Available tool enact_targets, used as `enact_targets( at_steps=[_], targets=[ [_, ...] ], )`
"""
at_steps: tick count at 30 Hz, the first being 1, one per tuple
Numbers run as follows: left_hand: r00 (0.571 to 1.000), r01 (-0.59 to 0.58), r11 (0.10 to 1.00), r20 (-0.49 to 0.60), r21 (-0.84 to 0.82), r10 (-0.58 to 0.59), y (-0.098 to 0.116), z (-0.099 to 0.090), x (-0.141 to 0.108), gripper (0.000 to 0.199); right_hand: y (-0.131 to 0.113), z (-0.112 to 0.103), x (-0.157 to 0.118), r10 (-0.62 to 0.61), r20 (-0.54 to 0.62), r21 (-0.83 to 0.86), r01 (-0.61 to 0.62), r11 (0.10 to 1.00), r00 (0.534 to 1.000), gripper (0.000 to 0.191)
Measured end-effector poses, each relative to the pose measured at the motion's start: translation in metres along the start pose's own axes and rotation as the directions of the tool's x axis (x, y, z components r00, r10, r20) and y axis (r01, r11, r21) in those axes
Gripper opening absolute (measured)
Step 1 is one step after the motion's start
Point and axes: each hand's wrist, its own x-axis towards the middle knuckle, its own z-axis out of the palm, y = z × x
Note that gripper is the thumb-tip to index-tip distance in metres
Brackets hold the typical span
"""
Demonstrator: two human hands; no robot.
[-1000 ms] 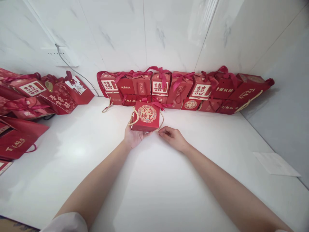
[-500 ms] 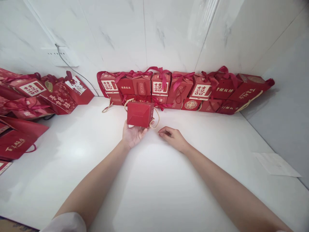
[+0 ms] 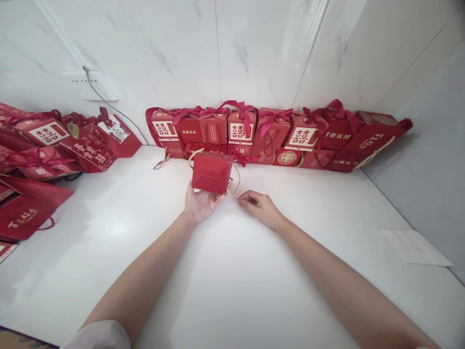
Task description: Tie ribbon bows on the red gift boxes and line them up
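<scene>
A small red box [image 3: 212, 173] with twisted gold cord handles is tilted so that a plain folded face shows. My left hand [image 3: 202, 203] holds it from below, its fingers partly hidden by the box. One cord loop [image 3: 238, 180] hangs at the box's right side, short of my right hand. My right hand [image 3: 258, 206] rests on the white table [image 3: 232, 286] just right of the box, fingers curled together; nothing shows between them.
Red gift boxes [image 3: 214, 131] with ribbons stand stacked in a row along the wall. More red boxes [image 3: 47, 133] and a red bag [image 3: 29, 208] are at the left. A white sheet [image 3: 417, 247] lies at the right. A cable [image 3: 109, 102] runs from a socket.
The red box has turned and tilted slightly in my left hand, shifting a little right and down. My right hand has stayed where it was.
</scene>
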Motion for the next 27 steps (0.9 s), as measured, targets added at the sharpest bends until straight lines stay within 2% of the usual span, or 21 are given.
enact_targets(
  at_steps=[9,11,13,15,17,19,20,23,27],
  targets=[
    [1.000,-0.008,1.000,-0.007,0.021,0.008,-0.002,0.000,0.001,0.073,-0.001,-0.001,0.000,0.001,-0.003,0.003,-0.001,1.000,1.000,0.018],
    [0.998,-0.048,0.995,-0.027,0.083,0.050,-0.004,-0.002,0.001,0.068,0.000,-0.001,0.000,0.000,0.000,0.010,0.000,1.000,1.000,0.019],
    [0.987,-0.138,0.972,-0.052,0.192,0.151,-0.008,-0.006,0.003,0.060,0.000,0.000,0.000,-0.005,0.004,0.017,0.005,1.000,1.000,0.021],
    [0.954,-0.255,0.912,-0.073,0.321,0.292,-0.013,-0.009,0.005,0.052,0.001,0.000,0.000,-0.007,-0.017,0.036,0.008,0.999,1.000,0.022],
    [0.890,-0.368,0.817,-0.085,0.444,0.447,-0.019,-0.011,0.007,0.054,0.002,0.000,0.001,-0.004,-0.072,0.064,0.009,0.998,0.997,0.023],
    [0.831,-0.433,0.727,-0.076,0.533,0.550,-0.024,-0.010,0.007,0.074,0.003,-0.001,0.002,0.009,-0.144,0.091,0.004,0.996,0.989,0.024],
    [0.820,-0.440,0.703,-0.069,0.558,0.568,-0.026,-0.008,0.007,0.086,0.004,-0.001,0.003,0.019,-0.179,0.103,-0.001,0.995,0.984,0.025],
    [0.856,-0.391,0.705,-0.048,0.591,0.515,-0.030,-0.003,0.004,0.112,0.008,-0.003,0.006,0.059,-0.266,0.158,-0.016,0.987,0.962,0.029],
    [0.918,-0.331,0.689,0.051,0.644,0.393,-0.029,-0.005,0.002,0.113,0.015,-0.005,0.009,0.090,-0.320,0.254,-0.006,0.967,0.943,0.034]
  ],
)
